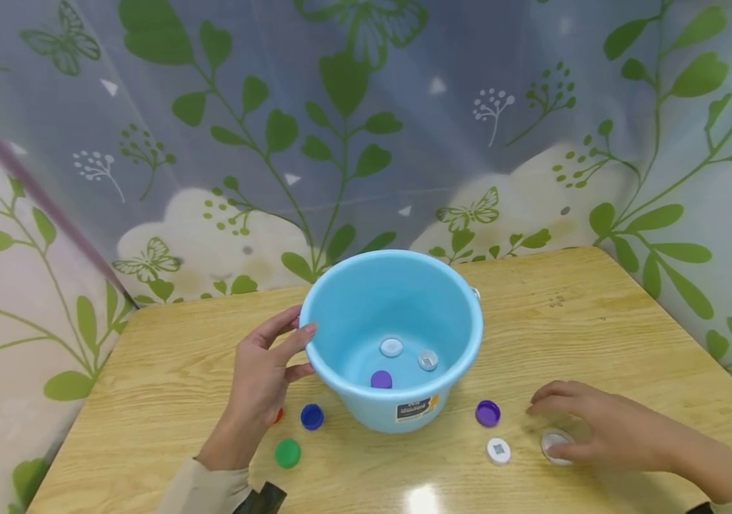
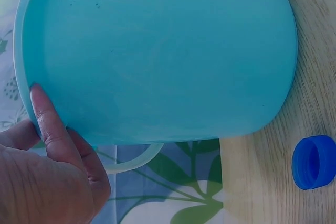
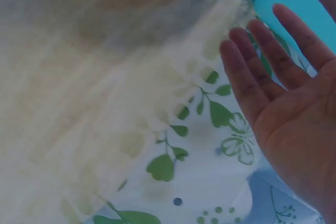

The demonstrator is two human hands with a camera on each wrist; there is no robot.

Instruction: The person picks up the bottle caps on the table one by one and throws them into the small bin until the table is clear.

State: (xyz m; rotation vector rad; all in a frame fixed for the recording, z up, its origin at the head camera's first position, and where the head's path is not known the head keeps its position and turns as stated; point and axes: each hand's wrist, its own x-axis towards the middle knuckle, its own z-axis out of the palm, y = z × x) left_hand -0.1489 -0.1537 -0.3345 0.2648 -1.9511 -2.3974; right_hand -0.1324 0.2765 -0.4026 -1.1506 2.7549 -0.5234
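Note:
In the head view a light blue bucket [image 1: 366, 314] stands upright on the table. My left hand [image 1: 263, 368] holds its left rim, thumb over the edge and fingers against the outside wall. Inside the bucket lie a white bottle cap [image 1: 391, 348], a greyish cap [image 1: 428, 359] and a purple cap [image 1: 381, 380]. To the right, my right hand [image 1: 610, 428] hovers over another white cap [image 1: 553, 444], its thumb overlapping it. The right wrist view shows these fingers extended and spread. Beside them are a second purple cap [image 1: 488, 413] and a white cap with a square mark [image 1: 498, 450].
Left of the bucket lie a blue cap [image 1: 312, 417] and a green cap [image 1: 288, 453]. A red cap [image 1: 278, 415] is mostly hidden behind my left wrist. The wooden table [image 1: 597, 314] backs onto a leaf-printed curtain [image 1: 404, 157].

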